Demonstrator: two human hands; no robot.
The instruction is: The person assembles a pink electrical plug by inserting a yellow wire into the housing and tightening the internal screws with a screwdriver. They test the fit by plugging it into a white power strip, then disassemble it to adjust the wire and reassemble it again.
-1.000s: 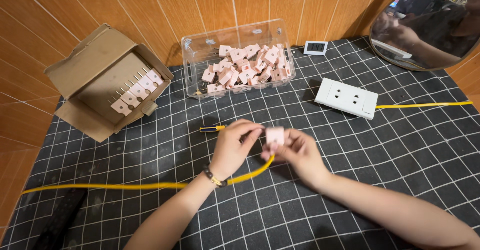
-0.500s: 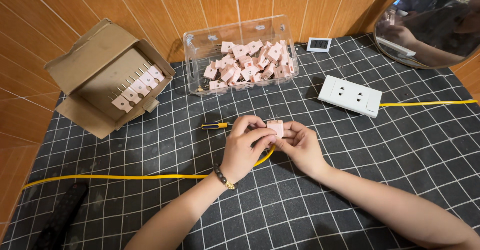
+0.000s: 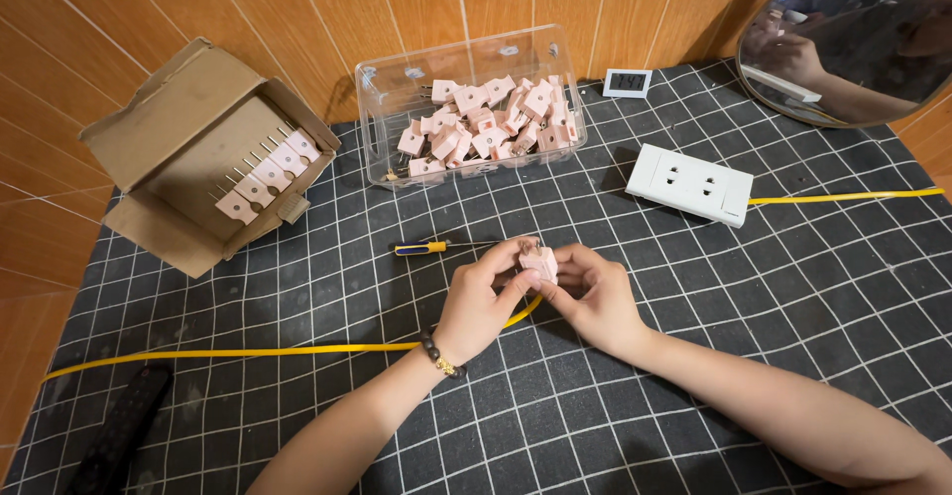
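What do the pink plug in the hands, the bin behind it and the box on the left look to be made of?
Pink plug, held between left hand and right hand: looks like matte moulded plastic, going by its even colour and dull surface. Bin: clear, glossy hard plastic; the plugs inside show through its walls. Box: plain brown cardboard, with folded flaps and raw edges.

Black grid mat (image 3: 754, 356): cardboard box (image 3: 188, 148), clear tub (image 3: 471, 108), socket strip (image 3: 691, 185), screwdriver (image 3: 436, 247).

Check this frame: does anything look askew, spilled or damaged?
Nothing stands out. Both hands, left hand and right hand, hold one pink plug; the other pink plugs stay inside the clear bin and the tipped cardboard box.
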